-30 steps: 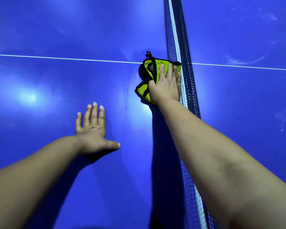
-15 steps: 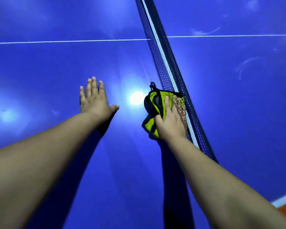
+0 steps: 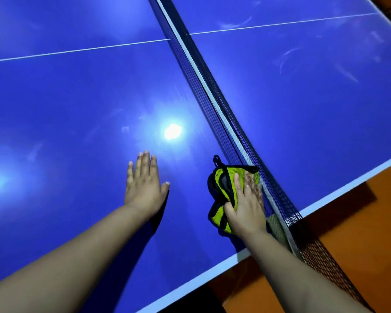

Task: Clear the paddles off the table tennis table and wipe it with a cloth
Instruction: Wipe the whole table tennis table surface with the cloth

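Head view: I look down along both my bare forearms onto the blue table (image 3: 77, 109).
Cloth (image 3: 226, 177): yellow-green with black trim and a small black loop at its far end. It lies bunched on the table, its right side touching the foot of the net, close to the table's near edge.
Right hand (image 3: 246, 206): palm down on the cloth. My fingers (image 3: 237, 181) lie straight and flat on it, pressing rather than gripping, and the outer ones are blurred against the mesh. My thumb rests at the cloth's bunched left fold.
Left hand (image 3: 142, 184): flat on the bare table to the left of the cloth and apart from it. The fingers are straight and together, the thumb is spread toward the cloth, and it holds nothing.
Net (image 3: 203, 71): dark mesh with a white top band, running from the far edge to the near edge and past it.
Table marks: a thin white centre line (image 3: 77, 50) crosses both halves, a bright lamp reflection (image 3: 172, 131) sits beyond my left hand, and pale smears (image 3: 287, 57) show right of the net.
Floor (image 3: 359, 222): orange, beyond the white-bordered near edge.
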A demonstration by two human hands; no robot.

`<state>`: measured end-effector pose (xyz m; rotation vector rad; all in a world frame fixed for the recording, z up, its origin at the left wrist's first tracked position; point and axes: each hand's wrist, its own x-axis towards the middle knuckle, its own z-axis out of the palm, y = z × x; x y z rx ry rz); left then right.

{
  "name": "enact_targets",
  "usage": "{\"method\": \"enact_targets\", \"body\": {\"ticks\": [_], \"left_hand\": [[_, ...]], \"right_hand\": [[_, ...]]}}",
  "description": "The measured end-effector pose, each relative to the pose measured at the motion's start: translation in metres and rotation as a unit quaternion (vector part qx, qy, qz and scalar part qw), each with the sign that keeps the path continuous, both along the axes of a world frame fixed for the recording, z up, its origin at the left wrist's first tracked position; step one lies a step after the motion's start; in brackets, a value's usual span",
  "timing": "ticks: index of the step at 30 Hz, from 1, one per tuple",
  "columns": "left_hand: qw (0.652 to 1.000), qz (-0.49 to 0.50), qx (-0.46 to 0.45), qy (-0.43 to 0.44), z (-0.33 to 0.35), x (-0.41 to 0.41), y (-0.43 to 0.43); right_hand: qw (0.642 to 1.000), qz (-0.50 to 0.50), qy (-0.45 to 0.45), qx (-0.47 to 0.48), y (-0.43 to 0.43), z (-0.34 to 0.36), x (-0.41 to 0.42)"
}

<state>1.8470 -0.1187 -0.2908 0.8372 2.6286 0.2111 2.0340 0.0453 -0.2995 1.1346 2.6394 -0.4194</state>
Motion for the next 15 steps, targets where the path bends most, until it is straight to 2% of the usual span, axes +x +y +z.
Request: {"method": "enact_targets", "body": {"ticks": [6, 15], "left_hand": [[0.999, 0.018, 0.02, -0.035, 0.008, 0.055, -0.017], [0.996, 0.073, 0.036, -0.037, 0.014, 0.09, -0.076]], "right_hand": [[0.998, 0.055, -0.018, 0.004, -0.008, -0.004, 0.046], [0.995, 0.082, -0.028, 0.056, -0.011, -0.004, 0.043]]}}
